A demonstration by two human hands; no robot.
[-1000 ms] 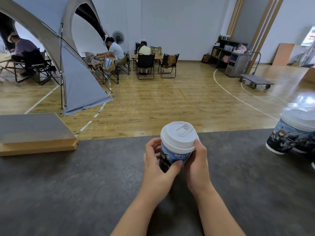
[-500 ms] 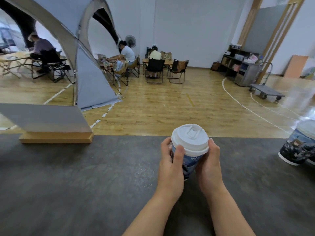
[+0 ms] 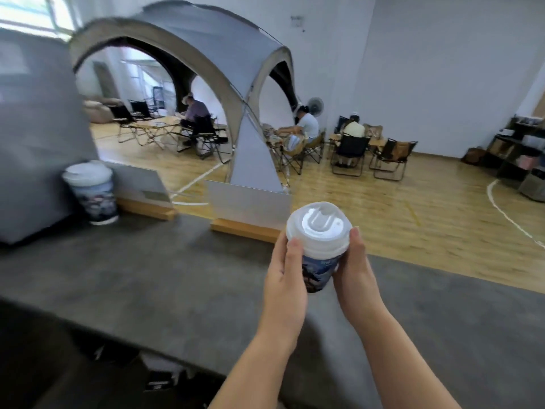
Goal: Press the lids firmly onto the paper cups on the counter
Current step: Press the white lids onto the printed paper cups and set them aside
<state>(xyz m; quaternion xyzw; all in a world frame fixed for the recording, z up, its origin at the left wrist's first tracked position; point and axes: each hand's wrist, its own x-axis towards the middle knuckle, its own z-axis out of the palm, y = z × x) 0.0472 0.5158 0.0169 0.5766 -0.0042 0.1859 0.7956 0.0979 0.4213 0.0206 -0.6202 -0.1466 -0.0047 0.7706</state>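
Now both hands, left hand (image 3: 284,286) and right hand (image 3: 355,283), clasp the cup (image 3: 320,268), fingers wrapped round it; squeezing harder could buckle it, popping the lid (image 3: 319,227) toward twelve o'clock.

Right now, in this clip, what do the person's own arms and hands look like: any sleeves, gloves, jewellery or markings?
Both forearms are bare up to the frame's lower edge, with no sleeve in view. The left hand and the right hand wear no gloves. No ring, watch, bracelet or marking shows on either. The fingernails look short and unpainted.
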